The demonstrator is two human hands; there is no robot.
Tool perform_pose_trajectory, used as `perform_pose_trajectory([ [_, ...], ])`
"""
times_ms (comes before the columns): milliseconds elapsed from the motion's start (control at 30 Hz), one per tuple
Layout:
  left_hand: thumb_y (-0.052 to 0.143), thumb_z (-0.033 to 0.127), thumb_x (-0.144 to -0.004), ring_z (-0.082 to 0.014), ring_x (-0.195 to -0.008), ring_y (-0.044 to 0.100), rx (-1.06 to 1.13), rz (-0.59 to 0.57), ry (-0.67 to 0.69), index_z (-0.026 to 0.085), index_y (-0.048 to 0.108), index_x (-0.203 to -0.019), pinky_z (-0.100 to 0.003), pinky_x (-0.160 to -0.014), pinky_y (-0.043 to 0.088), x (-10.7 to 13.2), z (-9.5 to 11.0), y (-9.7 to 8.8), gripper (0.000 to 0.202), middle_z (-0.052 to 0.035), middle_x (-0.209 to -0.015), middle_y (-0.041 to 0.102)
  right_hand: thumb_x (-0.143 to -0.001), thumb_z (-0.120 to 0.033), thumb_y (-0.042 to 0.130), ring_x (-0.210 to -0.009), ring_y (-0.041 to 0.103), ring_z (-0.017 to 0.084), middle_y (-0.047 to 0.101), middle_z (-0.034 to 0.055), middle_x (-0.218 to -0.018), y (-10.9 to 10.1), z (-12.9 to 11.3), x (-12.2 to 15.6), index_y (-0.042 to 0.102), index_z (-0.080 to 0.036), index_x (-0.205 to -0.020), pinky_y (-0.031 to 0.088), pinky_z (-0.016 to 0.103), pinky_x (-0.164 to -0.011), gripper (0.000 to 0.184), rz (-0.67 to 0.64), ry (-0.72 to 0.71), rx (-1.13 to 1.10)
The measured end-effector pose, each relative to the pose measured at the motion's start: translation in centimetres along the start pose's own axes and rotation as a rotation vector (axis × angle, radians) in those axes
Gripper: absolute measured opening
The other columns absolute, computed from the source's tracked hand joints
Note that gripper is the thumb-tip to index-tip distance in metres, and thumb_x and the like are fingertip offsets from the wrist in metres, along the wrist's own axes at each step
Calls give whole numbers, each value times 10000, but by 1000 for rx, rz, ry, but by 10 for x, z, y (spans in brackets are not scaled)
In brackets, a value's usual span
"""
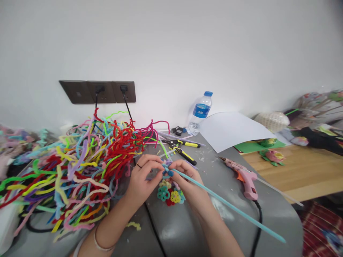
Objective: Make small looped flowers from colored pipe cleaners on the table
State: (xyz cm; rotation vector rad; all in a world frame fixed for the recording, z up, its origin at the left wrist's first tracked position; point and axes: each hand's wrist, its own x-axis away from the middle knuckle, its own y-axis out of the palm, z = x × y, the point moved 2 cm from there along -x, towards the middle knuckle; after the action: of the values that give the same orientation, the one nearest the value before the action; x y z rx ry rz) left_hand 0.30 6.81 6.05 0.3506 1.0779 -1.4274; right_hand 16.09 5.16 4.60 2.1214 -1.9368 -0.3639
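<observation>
A light blue pipe cleaner [227, 195] is pinched between my two hands, its near end bent where the fingertips meet. Its long straight tail slopes down to the right, past my right wrist. My left hand [146, 176] closes thumb and fingers on the bent end. My right hand [187, 180] pinches the same stem right beside it, blue nail polish showing. Just below the fingertips, a cluster of small pipe cleaner flowers [171, 194] in teal, yellow and red lies on the grey table [177, 232]. My hands partly hide the cluster and the bent end.
A big tangled pile of colourful pipe cleaners [80, 167] covers the left. Yellow-and-black pliers [184, 153] lie behind my hands. A water bottle [202, 110] and white paper [233, 130] stand farther back. A pink glue gun [245, 176] with a black cord rests at right.
</observation>
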Motion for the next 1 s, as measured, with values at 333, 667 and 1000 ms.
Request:
perform_pose_trajectory([
  [333, 662, 32, -836, -135, -883, 632, -34, 7, -15, 192, 625, -840, -239, -808, 511, 2, -2, 1, 165, -19, -948, 640, -756, -412, 827, -601, 673, 114, 715, -4, -761, -1, -10, 3, 664, -207, -849, 522, 201, -575, 277, 11, 32, 15],
  [667, 651, 51, -853, -121, -841, 621, -29, 34, -63, 193, 621, -843, -207, -697, 482, 1, -2, -2, 146, -13, -938, 648, -772, -408, 813, -594, 675, 118, 728, -1, -748, -3, -9, 0, 681, -210, -834, 531, 218, -596, 247, 49, -33, -30],
  [1000, 605, 112, -885, -148, -828, 650, 166, -32, -123, 193, 626, -864, -207, -619, 487, 0, -6, 5, 87, -42, -920, 674, -756, -427, 821, -651, 686, 163, 748, 10, -745, -13, -7, -3, 702, -222, -857, 553, 262, -629, 258, 158, -76, -32],
])
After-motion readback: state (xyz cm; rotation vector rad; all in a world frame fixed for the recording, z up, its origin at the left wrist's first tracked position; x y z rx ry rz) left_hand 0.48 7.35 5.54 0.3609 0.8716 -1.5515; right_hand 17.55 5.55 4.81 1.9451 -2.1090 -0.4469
